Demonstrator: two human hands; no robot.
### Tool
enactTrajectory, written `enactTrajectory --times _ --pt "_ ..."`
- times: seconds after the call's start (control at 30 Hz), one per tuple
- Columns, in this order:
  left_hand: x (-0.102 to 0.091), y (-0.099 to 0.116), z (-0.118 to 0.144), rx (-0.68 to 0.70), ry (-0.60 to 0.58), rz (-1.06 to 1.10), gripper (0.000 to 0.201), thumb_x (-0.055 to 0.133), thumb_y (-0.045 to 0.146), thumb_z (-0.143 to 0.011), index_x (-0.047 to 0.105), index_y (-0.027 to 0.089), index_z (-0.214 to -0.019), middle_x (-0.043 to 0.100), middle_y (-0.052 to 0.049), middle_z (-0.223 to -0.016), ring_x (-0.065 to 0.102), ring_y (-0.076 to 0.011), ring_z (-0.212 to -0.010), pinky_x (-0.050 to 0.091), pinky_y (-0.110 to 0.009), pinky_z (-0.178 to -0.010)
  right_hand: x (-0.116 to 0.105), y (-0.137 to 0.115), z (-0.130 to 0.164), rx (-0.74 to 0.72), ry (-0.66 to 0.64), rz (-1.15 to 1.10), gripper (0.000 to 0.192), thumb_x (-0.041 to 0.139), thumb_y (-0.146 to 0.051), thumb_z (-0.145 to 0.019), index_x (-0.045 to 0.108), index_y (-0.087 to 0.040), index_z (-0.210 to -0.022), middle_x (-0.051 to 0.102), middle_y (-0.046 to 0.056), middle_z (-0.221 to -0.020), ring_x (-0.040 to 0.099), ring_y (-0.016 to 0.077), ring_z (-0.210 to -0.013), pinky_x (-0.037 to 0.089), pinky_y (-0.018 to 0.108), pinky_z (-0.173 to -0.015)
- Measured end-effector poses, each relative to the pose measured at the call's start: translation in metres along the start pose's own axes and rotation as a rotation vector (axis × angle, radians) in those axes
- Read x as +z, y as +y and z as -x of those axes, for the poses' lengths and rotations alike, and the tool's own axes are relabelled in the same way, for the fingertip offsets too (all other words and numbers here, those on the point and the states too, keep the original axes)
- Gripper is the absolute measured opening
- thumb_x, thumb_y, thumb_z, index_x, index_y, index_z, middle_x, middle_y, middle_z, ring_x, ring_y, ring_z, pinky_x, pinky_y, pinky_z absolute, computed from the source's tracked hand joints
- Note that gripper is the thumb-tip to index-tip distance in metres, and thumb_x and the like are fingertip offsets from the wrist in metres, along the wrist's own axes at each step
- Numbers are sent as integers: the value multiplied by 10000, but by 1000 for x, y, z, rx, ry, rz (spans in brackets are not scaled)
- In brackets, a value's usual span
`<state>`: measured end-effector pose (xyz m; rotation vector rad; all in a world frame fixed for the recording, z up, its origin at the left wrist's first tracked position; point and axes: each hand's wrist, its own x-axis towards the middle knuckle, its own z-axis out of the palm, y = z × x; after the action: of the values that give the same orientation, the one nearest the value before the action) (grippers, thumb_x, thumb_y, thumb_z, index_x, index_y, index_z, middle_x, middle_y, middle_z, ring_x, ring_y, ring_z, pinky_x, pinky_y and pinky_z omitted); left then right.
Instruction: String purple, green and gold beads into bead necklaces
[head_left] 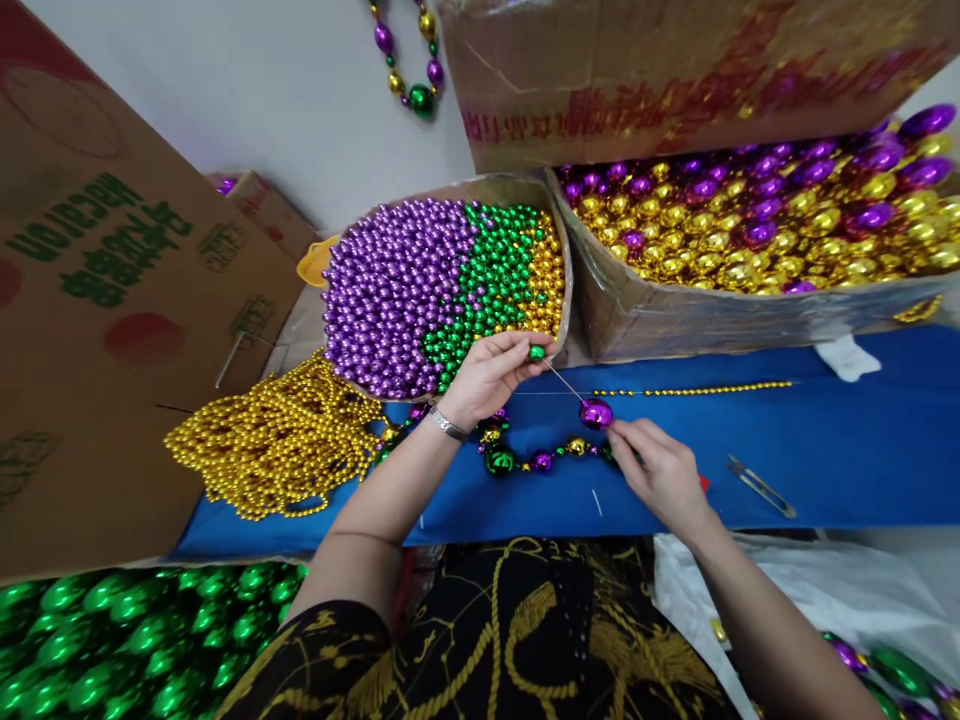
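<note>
My left hand [495, 375] pinches a small green bead [536, 353] at its fingertips, just in front of the box of small beads. From there a thin needle or stiff wire [564, 378] slants down to a large purple bead [596, 413]. The fingers of my right hand [660, 470] are closed on the near side of that purple bead. Below both hands a strand of mixed green, gold and purple beads [543, 461] lies across the blue cloth, partly hidden by my left wrist and right fingers. A row of tiny gold beads [705, 388] stretches out to the right.
An open box [566, 290] holds small purple, green and gold beads. Right of it stands a carton [660, 325] of bigger gold and purple beads. Gold bead chains [270, 440] are heaped left. Thread snips [761, 487] lie on the blue cloth [862, 450]. Large green beads [142, 640] fill the lower left.
</note>
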<state>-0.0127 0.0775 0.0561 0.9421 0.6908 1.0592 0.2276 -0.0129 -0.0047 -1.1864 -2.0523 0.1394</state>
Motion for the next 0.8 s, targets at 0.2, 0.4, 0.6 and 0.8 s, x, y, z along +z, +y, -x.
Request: enactTrajectory --times 0.2,0.4,0.6,0.8 --pt "10 7 -6 97 -40 -140 253 762 282 -786 744 174 -1014 747 -60 -1015 702 -131 -928 574 -213 -804 -18 10 -8 2 0 71 187 521 -219 -964 692 -181 -1028 698 41 -841 671 138 -746 524 238 -685" --pt "27 14 -9 118 -51 -292 245 763 234 -773 731 145 -999 729 -65 -1005 691 -188 -984 571 -320 -872 -40 16 -13 80 -14 145 228 516 -267 -966 709 -206 -1070 721 59 -905 683 148 -806 535 246 -756" --pt "49 -23 -13 128 -71 -292 275 773 249 -756 687 152 -998 722 -55 -959 673 -164 -902 547 -291 -814 -15 44 5 243 -36 7 273 481 -357 -965 710 -215 -1011 719 76 -930 674 184 -844 526 310 -786" --pt "58 -93 -17 78 -25 -374 221 742 287 -776 675 137 -924 712 -67 -931 649 -140 -839 520 -283 -818 40 64 40 439 34 -209 275 496 -394 -935 661 -190 -852 687 56 -772 641 175 -711 504 298 -692"
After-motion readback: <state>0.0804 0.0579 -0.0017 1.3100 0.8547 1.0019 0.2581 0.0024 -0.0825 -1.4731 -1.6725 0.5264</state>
